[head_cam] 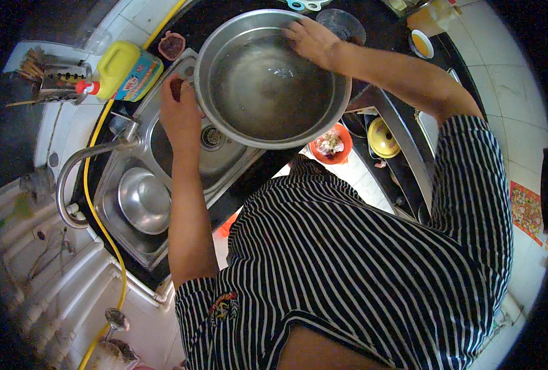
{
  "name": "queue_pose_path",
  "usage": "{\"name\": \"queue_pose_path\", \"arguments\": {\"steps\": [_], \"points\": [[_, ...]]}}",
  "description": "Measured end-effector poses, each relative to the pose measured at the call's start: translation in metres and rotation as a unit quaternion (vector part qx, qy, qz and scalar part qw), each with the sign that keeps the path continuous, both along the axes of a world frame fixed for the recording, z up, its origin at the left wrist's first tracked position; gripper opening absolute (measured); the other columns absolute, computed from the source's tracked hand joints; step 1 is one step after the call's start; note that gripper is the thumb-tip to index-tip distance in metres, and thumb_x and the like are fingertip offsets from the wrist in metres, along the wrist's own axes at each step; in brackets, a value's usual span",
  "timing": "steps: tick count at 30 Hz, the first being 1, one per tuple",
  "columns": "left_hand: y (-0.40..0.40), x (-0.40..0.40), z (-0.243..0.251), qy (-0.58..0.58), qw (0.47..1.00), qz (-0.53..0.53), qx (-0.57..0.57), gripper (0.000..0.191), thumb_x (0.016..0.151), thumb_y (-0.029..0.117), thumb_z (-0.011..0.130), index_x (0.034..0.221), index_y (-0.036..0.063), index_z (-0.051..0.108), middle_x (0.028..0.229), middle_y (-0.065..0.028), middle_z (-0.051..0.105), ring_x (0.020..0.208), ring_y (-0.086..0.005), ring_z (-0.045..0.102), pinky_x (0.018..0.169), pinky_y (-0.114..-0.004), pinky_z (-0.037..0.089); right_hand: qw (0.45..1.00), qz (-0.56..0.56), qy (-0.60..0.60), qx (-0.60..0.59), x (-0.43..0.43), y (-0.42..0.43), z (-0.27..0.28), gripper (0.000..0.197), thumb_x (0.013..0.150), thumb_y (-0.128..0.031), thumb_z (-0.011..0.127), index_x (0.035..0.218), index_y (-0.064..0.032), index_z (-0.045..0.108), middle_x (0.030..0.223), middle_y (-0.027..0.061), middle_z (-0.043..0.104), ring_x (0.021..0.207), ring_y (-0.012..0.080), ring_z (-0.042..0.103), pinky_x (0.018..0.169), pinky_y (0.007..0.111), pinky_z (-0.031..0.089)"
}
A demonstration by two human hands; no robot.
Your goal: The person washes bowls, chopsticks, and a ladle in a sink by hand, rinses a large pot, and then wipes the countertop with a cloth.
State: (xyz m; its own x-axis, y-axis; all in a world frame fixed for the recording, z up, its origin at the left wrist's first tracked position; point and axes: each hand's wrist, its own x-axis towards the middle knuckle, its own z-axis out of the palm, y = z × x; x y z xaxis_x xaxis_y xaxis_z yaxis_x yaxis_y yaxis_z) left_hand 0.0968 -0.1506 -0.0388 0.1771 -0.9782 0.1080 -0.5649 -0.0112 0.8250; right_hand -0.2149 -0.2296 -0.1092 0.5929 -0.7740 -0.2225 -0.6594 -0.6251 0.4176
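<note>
A large round metal basin (274, 101) spans the counter and the sink's right edge. Its inside shines and seems to hold shallow water. My right hand (312, 44) lies over its far right rim, fingers reaching down the inner wall; whether they grip it is unclear. To the left of the basin, above the sink, my left hand (181, 113) is closed around a small dark-red thing (176, 89) that its fingers partly hide. Under that forearm is a double stainless steel sink (223, 173). A smaller metal bowl (144, 201) sits in its near-left bowl.
A curved faucet (77, 159) arches at the left, with a yellow hose (87, 175) beside it. Behind stand a yellow jug (121, 69) and a pink dish (171, 45). A glass bowl (341, 23) is beyond my right hand. Below the counter are an orange bowl (341, 155) and yellow lid (385, 138).
</note>
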Motion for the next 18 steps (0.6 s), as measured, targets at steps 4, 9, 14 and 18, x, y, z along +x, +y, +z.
{"name": "queue_pose_path", "arguments": {"steps": [4,9,14,18], "points": [[0.0,0.012,-0.01,0.019,1.0,0.0,-0.012,0.032,0.087,0.017,0.053,0.116,0.0015,0.053,0.103,-0.0128,0.06,0.087,-0.0204,0.059,0.075,-0.032,0.049,0.983,0.103,0.128,-0.077,0.044,-0.003,0.056,0.021,0.08,-0.016,0.054,0.095,-0.0168,0.069,0.124,-0.0001,0.053,0.12,0.0171,0.042,0.096,0.03,0.035],[-0.001,0.003,-0.008,0.078,0.996,0.036,0.02,0.031,0.087,0.017,0.053,0.113,0.0018,0.054,0.105,-0.014,0.06,0.097,-0.0237,0.058,0.088,-0.034,0.043,0.912,0.036,0.208,0.351,0.03,0.061,0.036,0.027,0.087,-0.026,0.051,0.104,-0.0103,0.065,0.109,0.013,0.063,0.1,0.0276,0.061,0.085,0.043,0.047],[-0.001,0.006,-0.012,0.023,0.999,0.032,-0.021,0.03,0.087,0.018,0.054,0.113,0.0023,0.054,0.106,-0.0161,0.061,0.098,-0.0255,0.059,0.087,-0.035,0.044,0.775,-0.038,-0.252,0.579,0.113,0.093,0.057,0.031,0.095,-0.03,0.04,0.103,-0.0029,0.054,0.094,0.0183,0.06,0.09,0.0326,0.058,0.079,0.037,0.045],[-0.001,0.004,-0.01,-0.007,0.999,0.047,0.008,0.031,0.087,0.019,0.054,0.113,0.0035,0.054,0.105,-0.0174,0.061,0.097,-0.0281,0.06,0.086,-0.035,0.044,0.82,0.098,-0.468,0.315,0.171,0.045,-0.028,0.022,0.073,-0.009,0.062,0.09,-0.0051,0.05,0.092,0.0129,0.049,0.091,0.0284,0.05,0.077,0.037,0.042]]}}
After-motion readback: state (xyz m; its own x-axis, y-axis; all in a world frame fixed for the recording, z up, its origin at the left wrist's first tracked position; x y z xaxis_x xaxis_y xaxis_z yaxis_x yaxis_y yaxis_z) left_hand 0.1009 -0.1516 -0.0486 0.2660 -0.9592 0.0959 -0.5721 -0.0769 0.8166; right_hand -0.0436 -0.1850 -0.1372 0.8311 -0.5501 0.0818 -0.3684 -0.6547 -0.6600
